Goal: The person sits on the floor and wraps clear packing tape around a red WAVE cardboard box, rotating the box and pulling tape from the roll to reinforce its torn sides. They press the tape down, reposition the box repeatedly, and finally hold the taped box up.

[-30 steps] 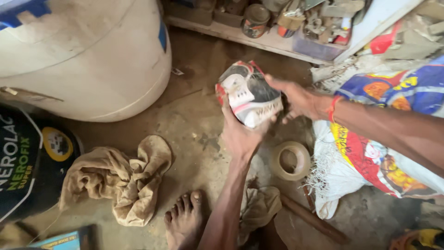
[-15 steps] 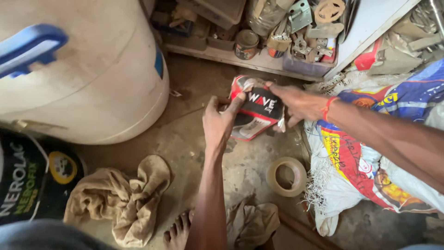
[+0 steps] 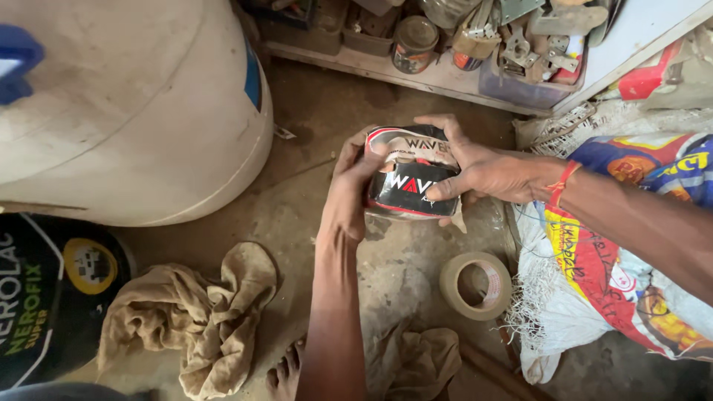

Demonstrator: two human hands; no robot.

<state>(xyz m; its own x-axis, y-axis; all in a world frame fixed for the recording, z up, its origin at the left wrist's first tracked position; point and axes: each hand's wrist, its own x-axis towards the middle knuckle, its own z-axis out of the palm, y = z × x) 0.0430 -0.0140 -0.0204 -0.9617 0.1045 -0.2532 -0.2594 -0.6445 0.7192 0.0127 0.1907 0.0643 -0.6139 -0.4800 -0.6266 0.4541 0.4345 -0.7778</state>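
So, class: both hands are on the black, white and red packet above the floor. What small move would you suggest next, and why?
Probably pinch the packet's upper edge with the right hand while the left hand steadies it. Both hands already clasp it from opposite sides, clear of the floor, and the right fingers curl over its top.

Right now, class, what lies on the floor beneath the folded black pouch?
Bare dirty floor shows below the pouch, held by left hand and right hand. Its inside is hidden.
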